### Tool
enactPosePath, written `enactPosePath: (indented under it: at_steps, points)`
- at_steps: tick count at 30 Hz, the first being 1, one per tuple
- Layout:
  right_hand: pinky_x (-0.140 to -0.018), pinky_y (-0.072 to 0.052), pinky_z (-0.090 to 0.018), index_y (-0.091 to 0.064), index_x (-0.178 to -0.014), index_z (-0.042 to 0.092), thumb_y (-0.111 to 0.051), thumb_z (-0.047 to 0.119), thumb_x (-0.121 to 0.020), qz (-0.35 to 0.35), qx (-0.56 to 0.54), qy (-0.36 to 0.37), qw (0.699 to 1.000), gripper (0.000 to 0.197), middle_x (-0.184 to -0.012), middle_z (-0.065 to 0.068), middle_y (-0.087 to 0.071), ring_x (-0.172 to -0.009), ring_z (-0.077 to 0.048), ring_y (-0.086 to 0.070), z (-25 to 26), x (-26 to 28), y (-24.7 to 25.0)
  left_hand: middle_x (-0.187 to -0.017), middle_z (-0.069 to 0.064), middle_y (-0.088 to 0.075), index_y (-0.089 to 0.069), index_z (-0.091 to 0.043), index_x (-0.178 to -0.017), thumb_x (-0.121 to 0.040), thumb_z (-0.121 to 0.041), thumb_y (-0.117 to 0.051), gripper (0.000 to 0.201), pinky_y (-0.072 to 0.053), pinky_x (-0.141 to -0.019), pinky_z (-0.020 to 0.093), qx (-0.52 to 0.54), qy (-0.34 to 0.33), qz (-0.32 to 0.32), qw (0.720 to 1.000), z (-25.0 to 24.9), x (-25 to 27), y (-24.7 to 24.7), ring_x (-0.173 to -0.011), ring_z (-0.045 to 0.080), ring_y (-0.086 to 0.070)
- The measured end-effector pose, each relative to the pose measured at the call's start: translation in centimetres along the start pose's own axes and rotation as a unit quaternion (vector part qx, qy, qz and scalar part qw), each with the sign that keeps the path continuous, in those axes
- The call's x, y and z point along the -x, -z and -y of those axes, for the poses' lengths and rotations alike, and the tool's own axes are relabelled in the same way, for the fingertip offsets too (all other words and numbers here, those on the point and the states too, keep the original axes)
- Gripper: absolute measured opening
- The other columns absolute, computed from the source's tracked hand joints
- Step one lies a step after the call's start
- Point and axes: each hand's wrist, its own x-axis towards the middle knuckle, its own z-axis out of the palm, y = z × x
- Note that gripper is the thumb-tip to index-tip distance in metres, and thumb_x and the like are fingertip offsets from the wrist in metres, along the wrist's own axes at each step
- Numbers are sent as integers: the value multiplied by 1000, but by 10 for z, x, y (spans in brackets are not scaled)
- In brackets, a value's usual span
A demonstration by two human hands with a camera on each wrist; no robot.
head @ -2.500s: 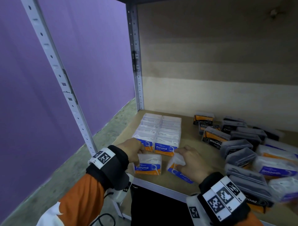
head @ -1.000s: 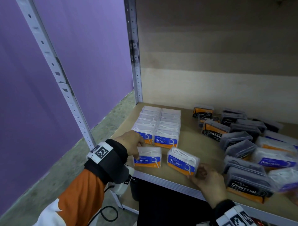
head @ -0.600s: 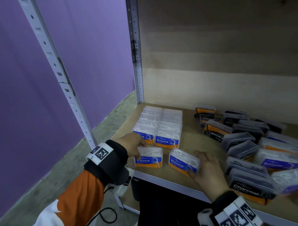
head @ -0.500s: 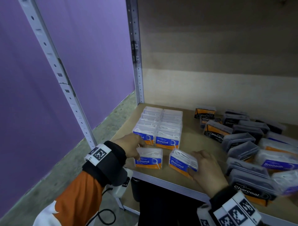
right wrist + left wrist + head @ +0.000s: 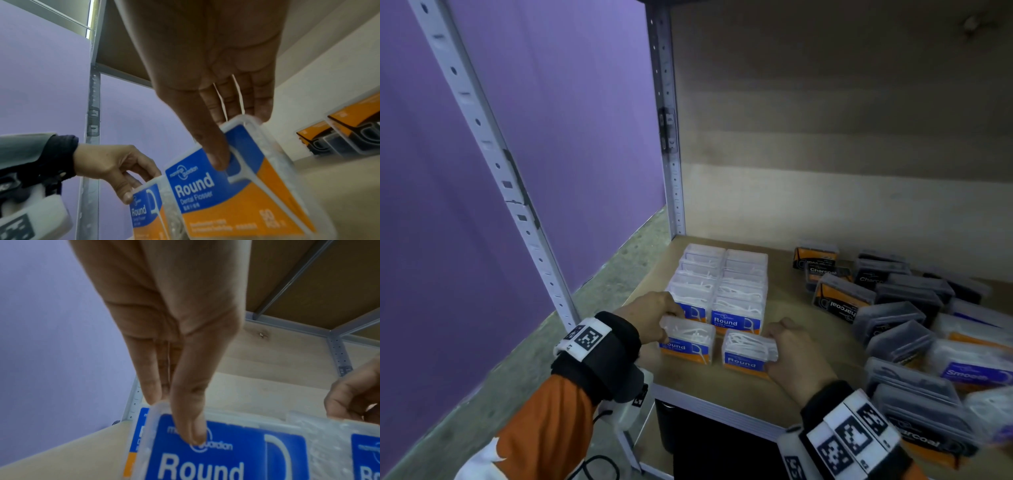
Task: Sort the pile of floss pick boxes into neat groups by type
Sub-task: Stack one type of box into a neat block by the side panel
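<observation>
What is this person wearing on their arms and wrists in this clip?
Both arms wear orange sleeves, the left sleeve with a white patch low down. Each ends in a black cuff. The left wrist band and right wrist band are white blocks bearing square black-and-white markers. A black cable hangs under the left arm. Both hands are bare.

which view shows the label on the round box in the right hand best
The right wrist view: the Round box label fills the frame, readable under the right hand. The head view shows the whole box but small; the left wrist view catches only its edge.
</observation>
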Motion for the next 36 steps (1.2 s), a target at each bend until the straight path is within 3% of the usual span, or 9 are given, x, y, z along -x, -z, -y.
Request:
enactPosePath:
  at_steps: [14, 36]
  points:
    - [-100, -40, -21, -50, -128, 12, -57, 12, -90, 0, -23, 28, 999, 39, -133, -4, -45, -123, -17, -46, 10, -28, -12, -137, 5, -42, -51, -17, -134, -85, -3, -61, 52, -40, -98, 24, 22, 26, -31, 999, 12, -7, 0, -123, 20, -46]
    - [-101, -38, -20, -45, -134, 15, -51, 8, -92, 3, -17, 47, 999, 43, -136, -1, -39, -127, -15, -41, 13, -39, -17, -137, 1, -44, -51, -18, -134, -85, -2, -61, 52, -37, -95, 19, 31, 26, -44, 998, 23, -17, -2, -125, 17, -44]
